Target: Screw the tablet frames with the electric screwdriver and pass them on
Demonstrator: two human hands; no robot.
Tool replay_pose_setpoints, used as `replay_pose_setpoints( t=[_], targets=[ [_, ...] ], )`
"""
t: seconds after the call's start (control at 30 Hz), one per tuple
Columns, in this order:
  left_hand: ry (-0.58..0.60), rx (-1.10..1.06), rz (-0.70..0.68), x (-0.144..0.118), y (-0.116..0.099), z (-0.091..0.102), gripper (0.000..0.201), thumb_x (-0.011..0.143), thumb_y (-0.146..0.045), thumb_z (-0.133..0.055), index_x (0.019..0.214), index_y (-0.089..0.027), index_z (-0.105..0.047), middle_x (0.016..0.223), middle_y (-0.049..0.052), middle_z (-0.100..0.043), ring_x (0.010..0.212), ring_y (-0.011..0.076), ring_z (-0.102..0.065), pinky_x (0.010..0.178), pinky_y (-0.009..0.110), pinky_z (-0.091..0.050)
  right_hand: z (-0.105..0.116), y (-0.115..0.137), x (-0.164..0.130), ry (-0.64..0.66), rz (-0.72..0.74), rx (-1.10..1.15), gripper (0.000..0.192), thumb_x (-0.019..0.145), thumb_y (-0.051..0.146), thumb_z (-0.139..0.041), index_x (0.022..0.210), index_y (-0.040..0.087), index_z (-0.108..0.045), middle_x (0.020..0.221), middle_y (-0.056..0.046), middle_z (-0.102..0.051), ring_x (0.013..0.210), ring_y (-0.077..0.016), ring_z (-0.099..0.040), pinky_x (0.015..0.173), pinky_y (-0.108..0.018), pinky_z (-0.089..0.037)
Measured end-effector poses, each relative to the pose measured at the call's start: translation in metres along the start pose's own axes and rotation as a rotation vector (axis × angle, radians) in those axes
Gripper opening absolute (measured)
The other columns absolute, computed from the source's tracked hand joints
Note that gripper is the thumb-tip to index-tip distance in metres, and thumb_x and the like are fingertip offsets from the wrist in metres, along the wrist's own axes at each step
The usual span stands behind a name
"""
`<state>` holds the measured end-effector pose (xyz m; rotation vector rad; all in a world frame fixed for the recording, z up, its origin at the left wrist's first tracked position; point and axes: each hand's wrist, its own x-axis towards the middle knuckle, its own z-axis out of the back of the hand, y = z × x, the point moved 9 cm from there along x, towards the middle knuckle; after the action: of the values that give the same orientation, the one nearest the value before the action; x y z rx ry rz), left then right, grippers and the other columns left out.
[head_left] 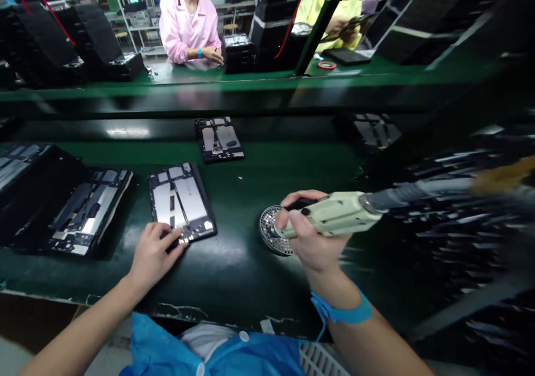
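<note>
A tablet with its back off (179,198) lies on the green bench, its silver battery plates, ribbon cable and circuit parts showing. My left hand (156,248) grips its lower edge, fingers bent over the corner by the circuit parts. To the right, my right hand (315,245) is wrapped round a pale green electric screwdriver (334,214) with a thick grey cable end. The tool lies nearly level and its tip is hidden behind my fingers. Under my fingers sits a round metal plate full of small holes (267,226).
Another opened tablet (219,139) lies farther back. At left, more opened tablets (90,211) lean by a black holder. A blurred rack of dark parts (455,214) fills the right side. Across the bench, a person in pink (190,25) and one in yellow (343,25) sit among black stacks.
</note>
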<state>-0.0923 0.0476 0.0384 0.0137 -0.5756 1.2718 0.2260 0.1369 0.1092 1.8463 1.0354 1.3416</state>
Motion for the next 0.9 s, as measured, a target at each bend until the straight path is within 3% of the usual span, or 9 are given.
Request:
replay_pose_setpoints(
  t=[0.1, 0.2, 0.33, 0.43, 0.53, 0.67, 0.77, 0.9],
  targets=[
    [-0.005, 0.063, 0.117, 0.039, 0.058, -0.001, 0.025, 0.093, -0.043, -0.065, 0.110, -0.029, -0.077, 0.104, 0.011, -0.065, 0.096, 0.0305, -0.057, 0.085, 0.044, -0.051, 0.010, -0.005, 0.001, -0.040, 0.007, -0.060, 0.023, 0.083, 0.016, -0.073, 0.105, 0.023, -0.067, 0.090, 0.000, -0.067, 0.051, -0.0115, -0.063, 0.049, -0.029, -0.054],
    [-0.016, 0.061, 0.217, 0.095, 0.114, -0.004, 0.025, 0.089, -0.042, -0.066, 0.102, -0.025, -0.079, 0.107, 0.014, -0.066, 0.107, 0.0353, -0.057, 0.099, 0.049, -0.047, 0.017, -0.007, 0.002, -0.064, 0.016, -0.119, 0.024, 0.083, 0.017, -0.073, 0.106, 0.022, -0.066, 0.090, -0.001, -0.068, 0.051, -0.0113, -0.063, 0.050, -0.028, -0.054],
    [-0.081, 0.048, 0.326, 0.166, 0.157, -0.011, 0.027, 0.091, -0.032, -0.059, 0.105, -0.018, -0.077, 0.122, 0.020, -0.063, 0.128, 0.0422, -0.048, 0.115, 0.056, -0.032, 0.025, -0.011, 0.004, -0.084, -0.009, -0.168, 0.024, 0.083, 0.022, -0.073, 0.105, 0.020, -0.065, 0.090, -0.001, -0.069, 0.051, -0.0113, -0.062, 0.050, -0.029, -0.056],
    [-0.073, -0.021, 0.418, 0.205, 0.161, -0.036, 0.027, 0.094, -0.034, -0.060, 0.105, -0.015, -0.075, 0.122, 0.021, -0.064, 0.128, 0.0402, -0.051, 0.114, 0.054, -0.035, 0.029, -0.016, 0.003, -0.080, -0.030, -0.233, 0.025, 0.082, 0.023, -0.074, 0.105, 0.019, -0.066, 0.093, -0.003, -0.071, 0.057, -0.0126, -0.064, 0.056, -0.030, -0.058],
    [-0.017, -0.130, 0.535, 0.238, 0.154, -0.078, 0.029, 0.095, -0.042, -0.066, 0.103, -0.015, -0.072, 0.111, 0.014, -0.069, 0.114, 0.0304, -0.063, 0.106, 0.050, -0.046, 0.032, -0.017, 0.002, -0.070, -0.015, -0.279, 0.027, 0.081, 0.023, -0.075, 0.107, 0.020, -0.067, 0.096, -0.005, -0.072, 0.068, -0.0159, -0.069, 0.062, -0.032, -0.059],
    [-0.043, -0.292, 0.710, 0.264, 0.147, -0.118, 0.036, 0.097, -0.044, -0.066, 0.119, -0.014, -0.066, 0.120, 0.010, -0.067, 0.108, 0.0238, -0.066, 0.096, 0.047, -0.055, 0.033, -0.019, 0.001, -0.045, -0.030, -0.311, 0.026, 0.081, 0.024, -0.074, 0.106, 0.020, -0.068, 0.098, -0.007, -0.073, 0.077, -0.0193, -0.071, 0.066, -0.033, -0.060],
    [-0.128, -0.419, 0.784, 0.267, 0.146, -0.127, 0.037, 0.098, -0.041, -0.066, 0.125, -0.015, -0.063, 0.125, 0.011, -0.065, 0.108, 0.0240, -0.066, 0.093, 0.045, -0.058, 0.033, -0.020, 0.002, -0.042, -0.036, -0.315, 0.025, 0.081, 0.024, -0.074, 0.105, 0.020, -0.068, 0.097, -0.007, -0.073, 0.079, -0.0204, -0.072, 0.068, -0.034, -0.061],
    [-0.246, -0.577, 0.843, 0.249, 0.154, -0.122, 0.037, 0.099, -0.039, -0.065, 0.127, -0.016, -0.062, 0.125, 0.010, -0.065, 0.106, 0.0233, -0.067, 0.090, 0.044, -0.059, 0.035, -0.018, 0.004, -0.065, -0.012, -0.309, 0.023, 0.081, 0.025, -0.074, 0.103, 0.020, -0.068, 0.097, -0.006, -0.072, 0.079, -0.0204, -0.072, 0.068, -0.035, -0.061]
  ],
)
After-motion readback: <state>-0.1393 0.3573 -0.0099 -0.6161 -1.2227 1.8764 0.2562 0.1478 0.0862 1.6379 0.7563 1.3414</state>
